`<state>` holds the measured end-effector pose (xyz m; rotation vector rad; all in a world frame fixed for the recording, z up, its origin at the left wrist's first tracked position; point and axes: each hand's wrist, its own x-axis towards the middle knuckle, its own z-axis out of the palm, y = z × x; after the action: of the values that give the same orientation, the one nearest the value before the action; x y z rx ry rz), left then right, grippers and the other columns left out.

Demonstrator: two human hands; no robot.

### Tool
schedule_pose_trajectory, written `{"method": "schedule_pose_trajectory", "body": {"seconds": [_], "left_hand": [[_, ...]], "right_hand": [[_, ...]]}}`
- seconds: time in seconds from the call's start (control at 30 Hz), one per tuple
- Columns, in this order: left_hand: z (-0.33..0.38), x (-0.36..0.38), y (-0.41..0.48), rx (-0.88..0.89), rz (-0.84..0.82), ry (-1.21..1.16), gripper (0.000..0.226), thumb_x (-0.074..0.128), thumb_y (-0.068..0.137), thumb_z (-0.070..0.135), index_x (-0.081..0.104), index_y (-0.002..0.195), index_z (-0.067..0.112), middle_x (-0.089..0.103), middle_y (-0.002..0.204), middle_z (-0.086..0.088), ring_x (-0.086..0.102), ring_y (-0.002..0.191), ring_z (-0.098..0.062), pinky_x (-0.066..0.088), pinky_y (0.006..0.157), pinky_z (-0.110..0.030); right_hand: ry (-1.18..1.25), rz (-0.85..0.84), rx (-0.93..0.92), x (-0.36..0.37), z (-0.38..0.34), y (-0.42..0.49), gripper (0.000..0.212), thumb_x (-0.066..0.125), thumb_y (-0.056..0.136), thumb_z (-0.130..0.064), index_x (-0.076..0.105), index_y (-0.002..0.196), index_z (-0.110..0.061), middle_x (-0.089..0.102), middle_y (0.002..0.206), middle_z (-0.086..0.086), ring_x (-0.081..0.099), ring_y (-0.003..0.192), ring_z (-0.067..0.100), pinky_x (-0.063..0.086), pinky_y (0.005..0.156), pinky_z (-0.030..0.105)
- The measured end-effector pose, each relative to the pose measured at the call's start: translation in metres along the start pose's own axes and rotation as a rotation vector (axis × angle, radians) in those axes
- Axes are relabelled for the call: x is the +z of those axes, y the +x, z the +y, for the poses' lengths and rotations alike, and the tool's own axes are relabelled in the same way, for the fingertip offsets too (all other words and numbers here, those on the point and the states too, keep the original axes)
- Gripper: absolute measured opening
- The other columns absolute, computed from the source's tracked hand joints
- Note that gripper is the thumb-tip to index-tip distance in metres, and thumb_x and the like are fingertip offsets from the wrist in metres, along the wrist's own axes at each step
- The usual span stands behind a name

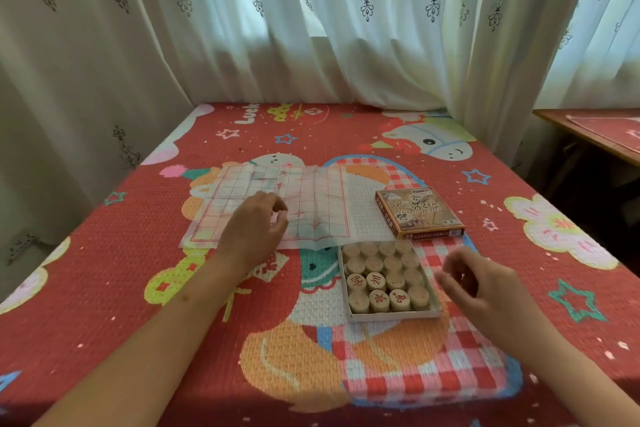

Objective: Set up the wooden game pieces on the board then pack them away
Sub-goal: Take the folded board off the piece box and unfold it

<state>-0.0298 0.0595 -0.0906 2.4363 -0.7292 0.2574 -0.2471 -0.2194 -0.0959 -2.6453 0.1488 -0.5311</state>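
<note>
You are in a home, in a domestic room. Identify it by three features: a bed-sized surface covered by a red woven mat (104, 288) printed with cartoon animals; sheer embroidered curtains (346, 28) hanging behind and beside it; a wooden table (588, 133) at your right.

Mat (138, 288): showing a red woven ground with stars, cartoon animals and a red-and-white check patch.
Board (311, 208): carrying a red grid on translucent white.
Pieces (384, 276): displaying pale wood, some with red characters.
Lid (419, 211): showing brown and gold print.
Curtains (346, 28): hanging white with dark floral motifs.
</note>
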Motion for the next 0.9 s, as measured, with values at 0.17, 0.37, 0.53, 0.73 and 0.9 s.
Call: {"method": "schedule_pose_trajectory", "body": {"seconds": [0.17, 0.37, 0.53, 0.73, 0.9], "left_hand": [[0.070, 0.014, -0.030, -0.095, -0.175, -0.027, 0.037, 0.042, 0.100, 0.037, 0.059, 0.075, 0.015, 0.059, 0.066, 0.001, 0.049, 0.052, -0.011, 0.040, 0.049, -0.026], [0.096, 0.032, -0.050, -0.052, -0.375, 0.180, 0.036, 0.033, 0.100, 0.032, 0.050, 0.072, 0.016, 0.061, 0.078, -0.003, 0.059, 0.072, -0.023, 0.045, 0.064, -0.033], [0.102, 0.032, -0.057, -0.063, -0.414, 0.277, 0.032, 0.034, 0.097, 0.027, 0.043, 0.068, 0.018, 0.059, 0.082, -0.004, 0.059, 0.078, -0.025, 0.045, 0.071, -0.034], [0.100, 0.027, -0.056, -0.028, -0.465, 0.195, 0.037, 0.036, 0.096, 0.037, 0.047, 0.066, 0.019, 0.047, 0.061, 0.003, 0.041, 0.054, -0.016, 0.036, 0.053, -0.029], [0.104, 0.025, -0.057, 0.001, -0.456, 0.170, 0.035, 0.043, 0.094, 0.036, 0.043, 0.063, 0.018, 0.039, 0.056, 0.004, 0.032, 0.049, -0.013, 0.027, 0.047, -0.026]], "right_hand": [[-0.006, -0.210, 0.286, 0.008, -0.003, 0.033, 0.031, 0.049, 0.096, -0.043, 0.058, 0.076, -0.021, 0.063, 0.067, -0.005, 0.058, 0.058, 0.011, 0.042, 0.052, 0.024], [-0.247, -0.296, 0.247, 0.019, -0.004, 0.038, 0.040, 0.032, 0.100, -0.044, 0.057, 0.078, -0.021, 0.062, 0.075, -0.007, 0.057, 0.072, 0.011, 0.040, 0.057, 0.031], [-0.189, -0.351, 0.232, 0.012, 0.000, 0.026, 0.042, 0.035, 0.100, -0.041, 0.059, 0.076, -0.017, 0.064, 0.071, -0.001, 0.059, 0.065, 0.015, 0.040, 0.055, 0.030], [-0.171, -0.359, 0.203, 0.008, 0.003, 0.021, 0.041, 0.039, 0.098, -0.041, 0.057, 0.072, -0.014, 0.064, 0.067, 0.003, 0.050, 0.052, 0.013, 0.037, 0.050, 0.032], [-0.187, -0.359, 0.213, 0.001, 0.003, 0.018, 0.042, 0.041, 0.098, -0.039, 0.044, 0.061, -0.018, 0.047, 0.055, -0.001, 0.033, 0.045, 0.008, 0.028, 0.049, 0.027]]}}
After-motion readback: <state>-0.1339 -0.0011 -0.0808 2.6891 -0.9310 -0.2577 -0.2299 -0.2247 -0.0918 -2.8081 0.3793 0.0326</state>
